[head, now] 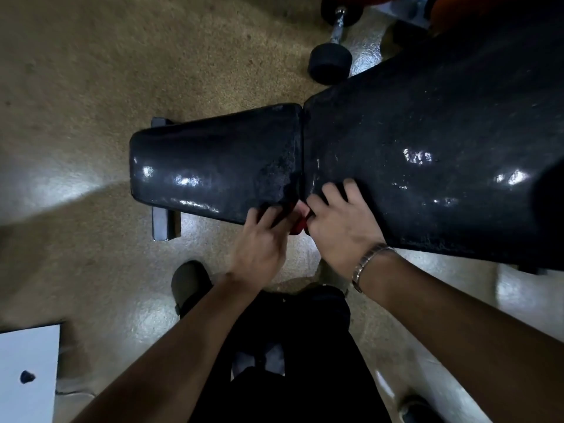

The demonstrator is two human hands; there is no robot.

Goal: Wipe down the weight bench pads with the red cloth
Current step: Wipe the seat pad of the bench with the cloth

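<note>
Red cloth [297,225], bunched and mostly hidden, sits at centre frame between the hands, where the seat pad [213,166] meets the back pad [427,154]. The right hand [338,230] pinches it; the left hand [262,239] touches it with curled fingers, grip unclear. The scuffed, glossy black pads stand over a speckled tan floor [91,102], with a dumbbell [331,64] at upper centre.

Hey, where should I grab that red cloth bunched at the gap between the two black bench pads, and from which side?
Take the bunched red cloth by the fold showing below the near edge of the black padded bench, coming from your side and below. Only that part shows between the left hand and the right hand; the rest is hidden.
</note>
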